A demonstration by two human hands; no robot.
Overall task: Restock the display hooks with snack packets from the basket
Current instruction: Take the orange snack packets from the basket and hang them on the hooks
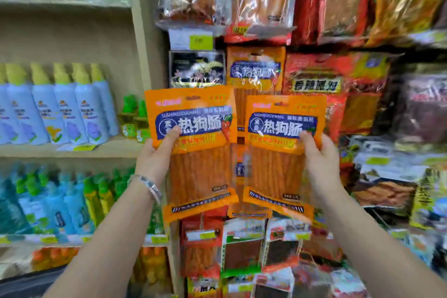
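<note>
From the head camera, much of the display is smeared. The packets along the right edge and the bottom are too blurred to read, and the hooks themselves cannot be made out behind the hanging goods.

The fingers of both hands are hidden behind what they hold, so only the thumbs show on the front faces.

The left hand (157, 152) is raised in front of the display and pinches the left orange snack packet (198, 172) at its left edge. Its thumb lies across the blue label band, and a bracelet (147, 184) sits at the wrist.

The right hand (319, 155) grips the right orange snack packet (278, 169) at its right edge in the same way, thumb on the label. Both forearms reach up from the lower corners of the frame.

The two packets are held upright side by side, their inner edges close, and the left one is a little higher. Between and above them hangs a packet of the same kind (255, 68), its lower part covered by the held pair. It hangs between a black packet (196, 69) and a red packet (314, 80).

To the left, a shelf (72, 150) carries pale blue spray bottles (65, 109), cut off at the frame's left edge.
</note>
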